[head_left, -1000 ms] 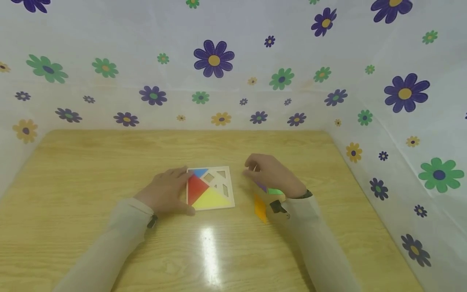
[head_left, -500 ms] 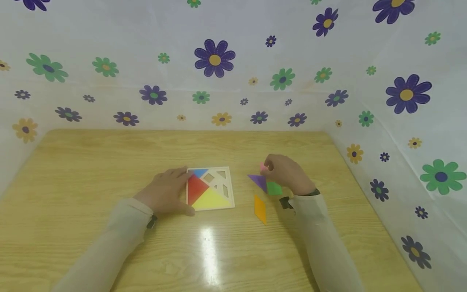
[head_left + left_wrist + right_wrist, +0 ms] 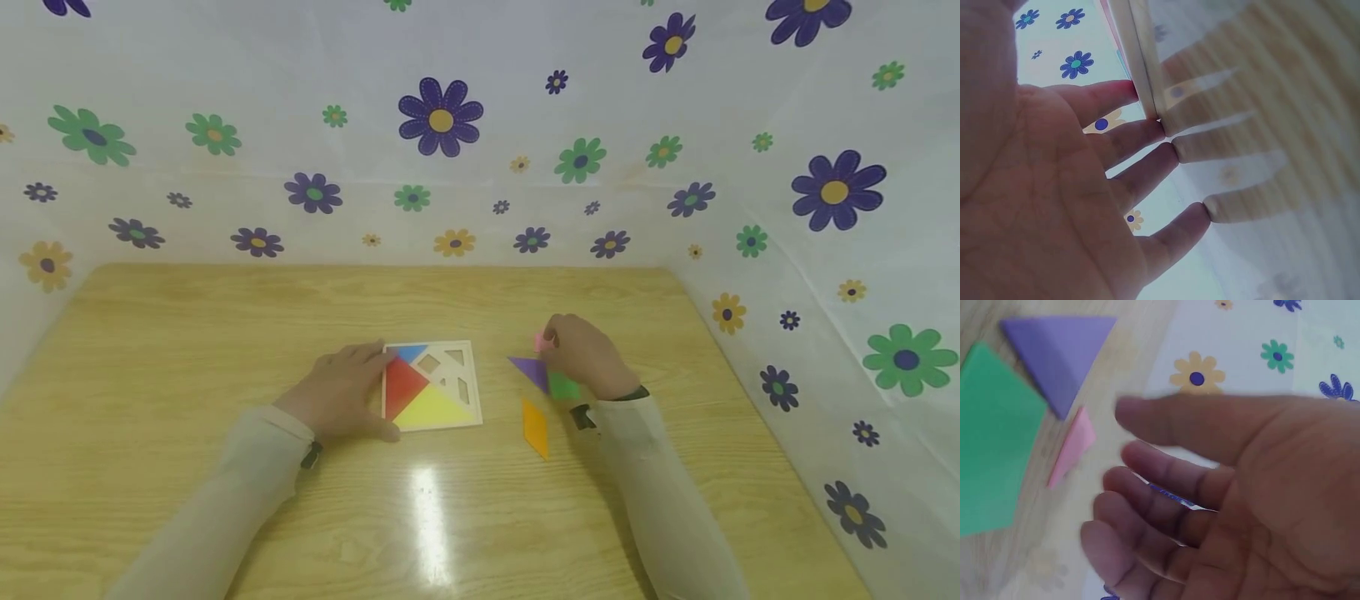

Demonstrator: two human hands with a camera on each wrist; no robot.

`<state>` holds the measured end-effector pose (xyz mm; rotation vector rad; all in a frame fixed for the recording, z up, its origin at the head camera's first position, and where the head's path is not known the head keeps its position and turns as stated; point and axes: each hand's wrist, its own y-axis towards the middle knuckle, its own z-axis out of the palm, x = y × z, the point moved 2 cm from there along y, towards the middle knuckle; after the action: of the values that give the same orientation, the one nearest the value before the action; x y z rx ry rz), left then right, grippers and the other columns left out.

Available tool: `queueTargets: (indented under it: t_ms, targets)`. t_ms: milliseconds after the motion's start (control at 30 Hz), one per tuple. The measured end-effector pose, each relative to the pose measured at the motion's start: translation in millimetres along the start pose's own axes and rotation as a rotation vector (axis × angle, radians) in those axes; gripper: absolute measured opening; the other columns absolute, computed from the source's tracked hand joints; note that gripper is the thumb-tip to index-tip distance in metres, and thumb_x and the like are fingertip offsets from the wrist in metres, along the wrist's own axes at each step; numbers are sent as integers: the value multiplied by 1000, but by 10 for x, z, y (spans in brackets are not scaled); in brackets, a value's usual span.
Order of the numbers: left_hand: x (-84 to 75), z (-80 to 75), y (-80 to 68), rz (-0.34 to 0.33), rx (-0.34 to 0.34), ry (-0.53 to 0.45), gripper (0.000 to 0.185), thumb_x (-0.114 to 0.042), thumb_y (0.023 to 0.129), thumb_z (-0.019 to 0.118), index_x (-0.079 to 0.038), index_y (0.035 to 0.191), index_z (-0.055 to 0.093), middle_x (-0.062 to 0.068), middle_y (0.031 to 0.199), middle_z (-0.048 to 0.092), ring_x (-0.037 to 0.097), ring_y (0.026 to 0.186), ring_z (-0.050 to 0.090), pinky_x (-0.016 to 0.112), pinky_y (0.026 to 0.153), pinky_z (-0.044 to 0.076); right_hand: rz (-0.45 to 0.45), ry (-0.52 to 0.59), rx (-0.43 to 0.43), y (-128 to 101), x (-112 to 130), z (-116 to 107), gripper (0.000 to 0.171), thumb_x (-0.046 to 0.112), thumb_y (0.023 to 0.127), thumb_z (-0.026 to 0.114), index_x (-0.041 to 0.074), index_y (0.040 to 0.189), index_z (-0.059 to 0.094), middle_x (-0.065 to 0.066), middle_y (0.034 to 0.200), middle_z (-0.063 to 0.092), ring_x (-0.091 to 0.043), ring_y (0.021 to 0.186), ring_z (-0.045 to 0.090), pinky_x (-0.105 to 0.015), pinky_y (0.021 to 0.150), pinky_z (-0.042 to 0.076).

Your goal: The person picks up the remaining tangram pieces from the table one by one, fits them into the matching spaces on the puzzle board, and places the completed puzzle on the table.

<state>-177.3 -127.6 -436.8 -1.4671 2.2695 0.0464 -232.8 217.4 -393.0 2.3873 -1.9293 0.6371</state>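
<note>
My left hand [image 3: 337,393] lies with fingers spread at the left edge of a square tangram tray [image 3: 477,400]. In the left wrist view, fingertips meet the table by the tray's side [image 3: 1141,62]. Red [image 3: 403,390], yellow [image 3: 435,408] and blue [image 3: 411,354] triangles sit in the tray. Over the loose pieces is my right hand [image 3: 588,354], thumb and fingers loosely bent. Its wrist view shows a small pink triangle [image 3: 1075,447] just beyond the fingertips, with nothing between them. Beside it lie a purple triangle [image 3: 1063,359] and a green piece [image 3: 997,444], partly under the hand in the head view.
An orange parallelogram [image 3: 536,429] lies on the wooden table [image 3: 300,517], right of the tray and nearer to me. Several cut-outs show in the tray's upper right part. A flower-printed white sheet [image 3: 360,67] rises behind the table and along its right side.
My right hand has moved right, away from the tray, to the pink triangle, and barely shifted in the last half second. The purple and pink pieces came into view. My left hand stayed put.
</note>
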Motion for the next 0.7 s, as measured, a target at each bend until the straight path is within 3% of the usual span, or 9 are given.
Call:
queueTargets:
  t_ms: [100, 233, 333, 567, 700]
  targets:
    - [-16, -6, -2, -1, 1, 1, 117, -68, 71, 84, -11, 161, 36, 17, 168, 29, 43, 152, 28, 65, 121, 25, 13, 17, -3, -3, -32, -14, 24, 16, 100, 61, -1, 116, 66, -16, 116, 70, -30, 98, 65, -47, 88, 55]
    - [-30, -10, -5, 1, -7, 6, 117, -69, 70, 83, -10, 161, 37, 18, 167, 30, 43, 151, 29, 66, 120, 27, 26, -5, 74, -3, -42, 3, 22, 20, 99, 64, 3, 113, 67, -12, 112, 71, -28, 97, 64, -47, 90, 55]
    - [-36, -1, 0, 0, -10, 13, 118, -69, 70, 83, -9, 160, 37, 18, 167, 31, 44, 151, 30, 66, 119, 27, 43, -13, 150, -28, -21, 22, 22, 26, 95, 71, 8, 106, 68, -7, 105, 70, -25, 92, 61, -42, 83, 53]
    - [-66, -26, -11, -10, -3, 9, 117, -67, 71, 85, -9, 160, 37, 19, 167, 30, 44, 151, 29, 66, 120, 26, 73, 7, 409, -172, 136, 86, 33, 38, 84, 81, 15, 73, 61, 3, 70, 53, -16, 64, 51, -28, 56, 40]
    - [-65, -26, -6, 0, -9, 11, 118, -66, 71, 85, -8, 160, 36, 20, 167, 30, 45, 151, 29, 66, 119, 26, 79, -46, 469, -219, 212, 134, 45, 33, 84, 77, 20, 57, 43, 8, 55, 35, -11, 49, 39, -24, 47, 31]
